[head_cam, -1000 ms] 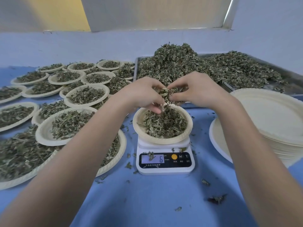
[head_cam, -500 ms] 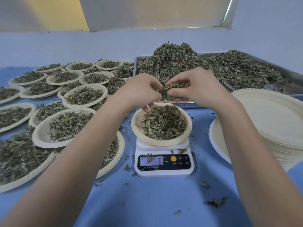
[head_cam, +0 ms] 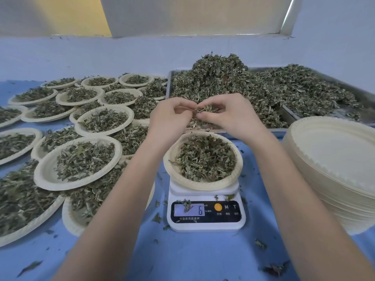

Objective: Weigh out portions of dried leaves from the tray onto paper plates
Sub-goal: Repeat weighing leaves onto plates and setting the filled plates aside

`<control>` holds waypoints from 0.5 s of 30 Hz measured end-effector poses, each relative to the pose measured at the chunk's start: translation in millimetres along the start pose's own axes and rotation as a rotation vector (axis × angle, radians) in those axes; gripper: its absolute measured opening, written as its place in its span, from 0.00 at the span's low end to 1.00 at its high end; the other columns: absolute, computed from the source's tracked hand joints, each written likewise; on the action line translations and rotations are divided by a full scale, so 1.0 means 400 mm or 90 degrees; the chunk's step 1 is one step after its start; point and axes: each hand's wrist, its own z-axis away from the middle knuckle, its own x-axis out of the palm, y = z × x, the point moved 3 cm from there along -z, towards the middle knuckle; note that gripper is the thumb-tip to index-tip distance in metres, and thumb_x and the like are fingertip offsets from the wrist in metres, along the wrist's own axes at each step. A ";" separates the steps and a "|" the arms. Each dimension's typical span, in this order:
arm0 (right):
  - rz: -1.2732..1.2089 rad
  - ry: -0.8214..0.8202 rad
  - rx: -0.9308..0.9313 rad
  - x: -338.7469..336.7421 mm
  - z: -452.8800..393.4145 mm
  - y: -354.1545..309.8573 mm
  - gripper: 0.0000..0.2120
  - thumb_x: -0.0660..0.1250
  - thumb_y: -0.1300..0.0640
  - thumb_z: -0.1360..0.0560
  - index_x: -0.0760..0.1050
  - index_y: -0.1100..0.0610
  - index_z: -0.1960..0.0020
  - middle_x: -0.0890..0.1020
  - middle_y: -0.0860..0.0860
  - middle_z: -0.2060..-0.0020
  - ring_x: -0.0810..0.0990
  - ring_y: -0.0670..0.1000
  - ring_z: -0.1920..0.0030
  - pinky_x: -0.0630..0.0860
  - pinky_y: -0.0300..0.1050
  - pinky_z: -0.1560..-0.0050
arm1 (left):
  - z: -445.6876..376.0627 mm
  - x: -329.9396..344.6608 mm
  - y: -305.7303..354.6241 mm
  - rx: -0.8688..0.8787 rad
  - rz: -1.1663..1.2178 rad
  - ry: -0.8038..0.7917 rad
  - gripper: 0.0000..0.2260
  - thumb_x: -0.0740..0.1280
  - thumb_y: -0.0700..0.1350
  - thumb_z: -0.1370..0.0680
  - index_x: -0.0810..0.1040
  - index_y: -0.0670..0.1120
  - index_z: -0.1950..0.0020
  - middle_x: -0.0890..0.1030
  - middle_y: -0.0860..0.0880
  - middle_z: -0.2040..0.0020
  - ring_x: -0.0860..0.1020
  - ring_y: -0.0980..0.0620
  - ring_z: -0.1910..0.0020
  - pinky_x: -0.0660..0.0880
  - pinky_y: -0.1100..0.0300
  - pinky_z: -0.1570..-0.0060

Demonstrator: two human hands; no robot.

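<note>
A paper plate [head_cam: 237,173] heaped with dried leaves sits on a small white digital scale [head_cam: 206,224]; its display shows a 6, partly covered by a leaf scrap. My left hand [head_cam: 169,120] and my right hand [head_cam: 229,116] meet above the plate's far rim, over the front edge of the metal tray [head_cam: 169,82]. My right hand pinches a small clump of dried leaves [head_cam: 206,108]; my left hand's curled fingertips touch the same clump. The tray behind holds a tall heap of dried leaves [head_cam: 221,78].
Several filled paper plates [head_cam: 42,175] overlap one another across the left of the blue table. A tall stack of empty paper plates [head_cam: 332,163] stands at the right. Loose leaf scraps [head_cam: 274,268] lie on the blue cloth around the scale.
Both hands have lifted from just over the plate on the scale and moved back toward the tray's front edge, still together on a small clump. The display still reads 6.
</note>
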 end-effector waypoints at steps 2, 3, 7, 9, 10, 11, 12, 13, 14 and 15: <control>-0.036 -0.006 0.001 0.008 -0.004 0.005 0.06 0.74 0.52 0.29 0.81 0.44 0.53 0.83 0.42 0.62 0.82 0.44 0.62 0.76 0.43 0.53 | -0.008 -0.003 -0.013 0.005 0.010 0.027 0.09 0.66 0.40 0.24 0.80 0.53 0.53 0.81 0.53 0.61 0.77 0.54 0.59 0.77 0.47 0.45; -0.076 -0.010 0.009 0.011 -0.005 0.009 0.07 0.74 0.52 0.29 0.81 0.45 0.52 0.83 0.44 0.60 0.82 0.44 0.60 0.77 0.46 0.49 | -0.012 -0.003 -0.020 0.007 0.016 0.043 0.08 0.66 0.40 0.24 0.80 0.53 0.52 0.81 0.53 0.62 0.77 0.53 0.60 0.77 0.47 0.46; -0.141 0.038 0.011 0.017 0.007 0.038 0.08 0.74 0.52 0.30 0.82 0.45 0.51 0.83 0.41 0.55 0.81 0.43 0.50 0.75 0.43 0.45 | -0.015 0.002 -0.045 0.015 0.043 0.086 0.08 0.68 0.43 0.25 0.79 0.56 0.51 0.82 0.52 0.59 0.79 0.54 0.59 0.78 0.47 0.47; -0.166 0.062 0.012 0.023 0.020 0.052 0.07 0.74 0.53 0.29 0.81 0.44 0.53 0.83 0.39 0.54 0.81 0.41 0.50 0.75 0.41 0.45 | -0.009 0.006 -0.063 0.014 0.060 0.108 0.08 0.68 0.43 0.25 0.79 0.56 0.51 0.82 0.55 0.57 0.80 0.55 0.56 0.78 0.50 0.47; -0.178 0.069 0.015 0.025 0.024 0.057 0.07 0.74 0.54 0.29 0.81 0.43 0.54 0.83 0.40 0.54 0.81 0.43 0.50 0.76 0.45 0.44 | -0.007 0.007 -0.070 0.013 0.065 0.120 0.08 0.68 0.43 0.25 0.79 0.56 0.50 0.82 0.56 0.57 0.80 0.56 0.55 0.78 0.52 0.48; -0.176 0.078 0.018 0.025 0.027 0.061 0.07 0.74 0.54 0.29 0.80 0.42 0.55 0.84 0.41 0.54 0.82 0.45 0.50 0.76 0.48 0.43 | -0.005 0.008 -0.077 0.014 0.068 0.129 0.08 0.68 0.43 0.25 0.79 0.56 0.51 0.82 0.57 0.57 0.80 0.58 0.55 0.78 0.55 0.49; -0.162 0.092 0.016 0.023 0.030 0.064 0.08 0.74 0.53 0.29 0.80 0.40 0.56 0.84 0.41 0.55 0.82 0.48 0.51 0.76 0.51 0.43 | -0.005 0.007 -0.083 0.018 0.069 0.137 0.08 0.68 0.43 0.25 0.79 0.56 0.51 0.81 0.58 0.57 0.80 0.59 0.55 0.78 0.58 0.50; -0.150 0.104 0.011 0.021 0.032 0.065 0.08 0.74 0.52 0.29 0.79 0.39 0.56 0.84 0.41 0.56 0.82 0.50 0.51 0.76 0.52 0.44 | -0.003 0.003 -0.088 0.024 0.070 0.147 0.08 0.68 0.42 0.24 0.78 0.56 0.51 0.81 0.58 0.57 0.79 0.60 0.55 0.77 0.62 0.51; -0.149 0.113 0.004 0.019 0.035 0.065 0.08 0.74 0.51 0.29 0.79 0.38 0.56 0.84 0.40 0.56 0.82 0.50 0.51 0.76 0.51 0.44 | 0.001 -0.003 -0.091 0.031 0.071 0.159 0.09 0.68 0.42 0.25 0.78 0.56 0.51 0.81 0.59 0.58 0.79 0.61 0.56 0.75 0.66 0.53; -0.154 0.118 -0.001 0.017 0.039 0.064 0.08 0.74 0.51 0.29 0.79 0.37 0.56 0.84 0.38 0.56 0.82 0.47 0.51 0.77 0.49 0.44 | 0.006 -0.011 -0.095 0.036 0.072 0.173 0.09 0.68 0.41 0.25 0.78 0.56 0.51 0.81 0.59 0.59 0.79 0.63 0.57 0.74 0.70 0.55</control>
